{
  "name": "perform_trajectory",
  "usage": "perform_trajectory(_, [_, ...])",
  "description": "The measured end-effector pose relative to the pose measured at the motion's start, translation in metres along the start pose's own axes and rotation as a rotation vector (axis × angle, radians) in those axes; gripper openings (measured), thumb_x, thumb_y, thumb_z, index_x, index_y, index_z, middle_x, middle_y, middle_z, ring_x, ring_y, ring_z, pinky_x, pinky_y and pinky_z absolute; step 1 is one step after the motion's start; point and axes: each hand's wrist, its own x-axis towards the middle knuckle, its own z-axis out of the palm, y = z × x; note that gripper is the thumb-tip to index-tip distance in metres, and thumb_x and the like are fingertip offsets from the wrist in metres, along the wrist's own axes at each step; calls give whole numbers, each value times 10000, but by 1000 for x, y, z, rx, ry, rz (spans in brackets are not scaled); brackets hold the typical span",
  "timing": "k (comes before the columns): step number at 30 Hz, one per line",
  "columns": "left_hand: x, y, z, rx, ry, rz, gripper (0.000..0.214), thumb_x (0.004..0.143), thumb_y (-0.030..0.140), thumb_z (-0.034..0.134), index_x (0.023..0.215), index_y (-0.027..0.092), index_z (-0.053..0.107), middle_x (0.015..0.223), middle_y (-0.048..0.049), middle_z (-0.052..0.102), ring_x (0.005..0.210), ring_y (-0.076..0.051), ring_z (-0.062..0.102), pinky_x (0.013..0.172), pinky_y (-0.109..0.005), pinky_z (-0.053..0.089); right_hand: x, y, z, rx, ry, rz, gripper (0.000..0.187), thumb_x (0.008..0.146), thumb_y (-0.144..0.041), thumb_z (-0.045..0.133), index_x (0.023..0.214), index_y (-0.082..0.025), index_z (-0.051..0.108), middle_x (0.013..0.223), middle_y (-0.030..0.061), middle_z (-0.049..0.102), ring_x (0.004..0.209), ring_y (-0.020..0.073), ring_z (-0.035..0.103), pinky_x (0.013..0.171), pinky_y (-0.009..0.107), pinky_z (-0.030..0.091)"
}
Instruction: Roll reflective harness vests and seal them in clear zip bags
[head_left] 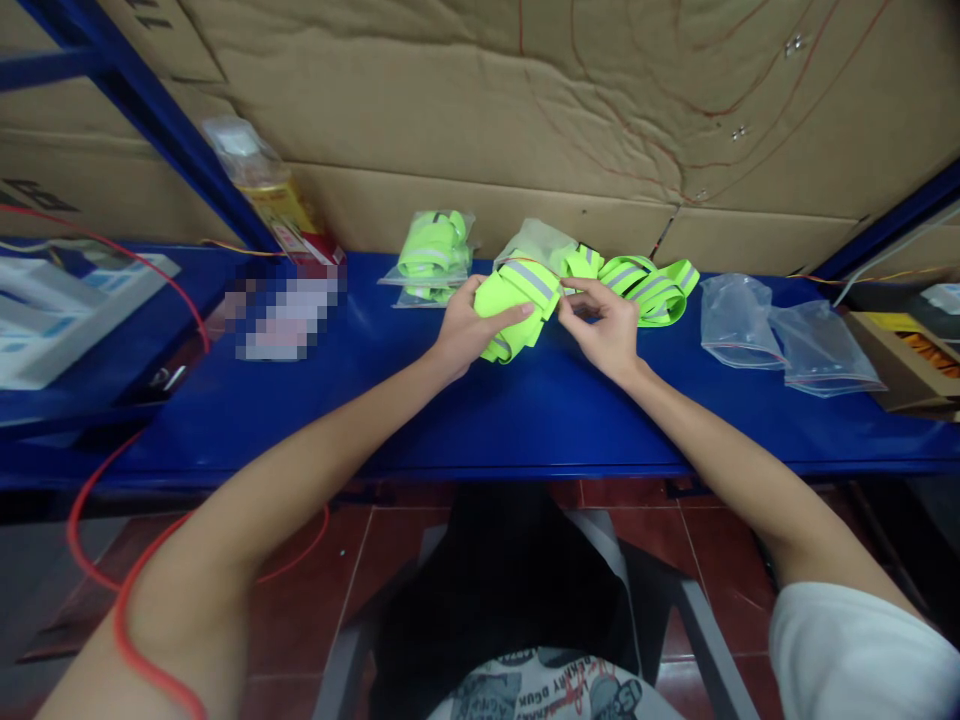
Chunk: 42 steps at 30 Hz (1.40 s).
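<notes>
While in left fingers (516,316), yellow-green bundle (504,293), open tabletop (480,425) toward front edge (525,471).

The left grip (466,328) holds a folded yellow-green strap bundle (514,300) above the blue table (525,425), and the right grip (606,325) touches its right edge with the fingertips (both grips are bare hands). Behind, on the left, lie filled bags (431,248); to the right there are loose straps (656,295), then two clear plastic bags (742,320).
</notes>
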Motion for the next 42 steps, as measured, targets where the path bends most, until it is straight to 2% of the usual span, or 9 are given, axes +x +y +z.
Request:
perform_trajectory(6, [3, -8, 3, -33, 71, -75, 678, 588, 497, 1061, 1032, 201, 642, 1078, -97, 804, 1020, -281, 791, 901, -434, 677, -2, -9, 1, 79, 15, 17, 188, 959, -403, 733, 1022, -242, 810, 862, 8, 846, 749, 197, 812, 693, 359, 694])
perform_trajectory(11, [9, -14, 0, -57, 117, -15, 656, 656, 494, 1008, 1099, 216, 611, 1125, -98, 782, 1066, -286, 780, 941, -461, 659, -6, -17, 4, 100, -165, -31, 233, 950, -462, 733, 905, -240, 789, 942, 35, 852, 808, 197, 803, 689, 348, 702])
perform_trajectory(16, [14, -14, -7, 132, 96, 180, 660, 603, 553, 1037, 957, 225, 587, 994, -46, 731, 952, -249, 724, 850, -416, 625, 1, -12, 6, 437, -142, 378, 542, 914, -794, 695, 1094, -295, 585, 818, 0, 765, 773, 214, 807, 572, 311, 654])
perform_trajectory(19, [11, -13, -3, 190, 27, 303, 687, 555, 522, 1074, 858, 233, 529, 835, 16, 638, 792, -185, 639, 701, -336, 560, 8, -15, 4, 562, -42, 582, 684, 821, -833, 784, 1189, -324, 513, 948, -6, 785, 922, 241, 825, 759, 388, 718])
perform_trajectory(22, [3, -12, 5, 227, -36, 383, 680, 542, 456, 1094, 802, 230, 508, 757, 52, 564, 701, -140, 551, 619, -284, 470, 11, -23, 2, 644, -57, 605, 783, 679, -780, 926, 1200, -295, 597, 1283, 80, 804, 1266, 318, 767, 1073, 493, 675])
perform_trajectory(25, [-3, -10, 9, 255, -50, 402, 617, 570, 452, 1082, 793, 222, 555, 754, 55, 579, 696, -131, 524, 624, -275, 428, 10, -29, 4, 667, -114, 580, 836, 612, -691, 1005, 1256, -268, 680, 1383, 108, 783, 1379, 362, 713, 1221, 552, 589])
perform_trajectory(30, [-3, -6, 7, 217, -53, 366, 573, 561, 466, 1071, 900, 216, 683, 861, 17, 720, 786, -161, 624, 709, -301, 510, 8, -32, 5, 665, -122, 614, 918, 564, -539, 1072, 1344, -275, 667, 1402, 98, 769, 1427, 360, 685, 1220, 541, 602])
perform_trajectory(37, [-1, -10, 9, -43, 56, 49, 666, 569, 346, 1052, 1042, 236, 597, 835, 20, 747, 721, -175, 705, 602, -282, 555, -1, -41, 11, 657, -249, 727, 831, 628, -554, 1055, 1299, -245, 674, 1278, 121, 807, 1097, 330, 817, 724, 404, 747])
perform_trajectory(42, [2, -6, 8, -244, 46, -121, 607, 595, 323, 1014, 1015, 219, 589, 881, 3, 757, 758, -170, 739, 657, -294, 607, -2, -35, 15, 646, -175, 716, 749, 650, -577, 1041, 1227, -230, 712, 1275, 125, 816, 1110, 315, 813, 803, 418, 759])
